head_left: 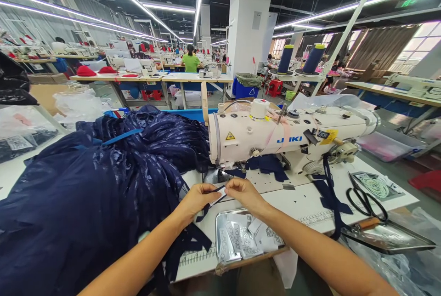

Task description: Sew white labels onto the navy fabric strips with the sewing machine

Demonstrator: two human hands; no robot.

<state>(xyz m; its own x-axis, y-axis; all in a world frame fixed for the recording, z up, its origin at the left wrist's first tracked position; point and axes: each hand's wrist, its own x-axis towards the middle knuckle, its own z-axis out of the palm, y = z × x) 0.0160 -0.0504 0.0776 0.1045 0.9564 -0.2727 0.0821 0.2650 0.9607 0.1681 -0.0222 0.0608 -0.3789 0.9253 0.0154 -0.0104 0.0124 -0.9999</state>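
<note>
My left hand and my right hand meet in front of the white sewing machine. Together they pinch a small white label against a narrow navy fabric strip. The strip trails down over the table's front edge. A big heap of dark navy garments lies to the left of my hands. Just below my hands sits a shallow metal tray with several white labels in it.
Black scissors and a second metal tray lie at the right of the table. Two navy thread cones stand behind the machine. People work at rows of sewing tables farther back, beside a white pillar.
</note>
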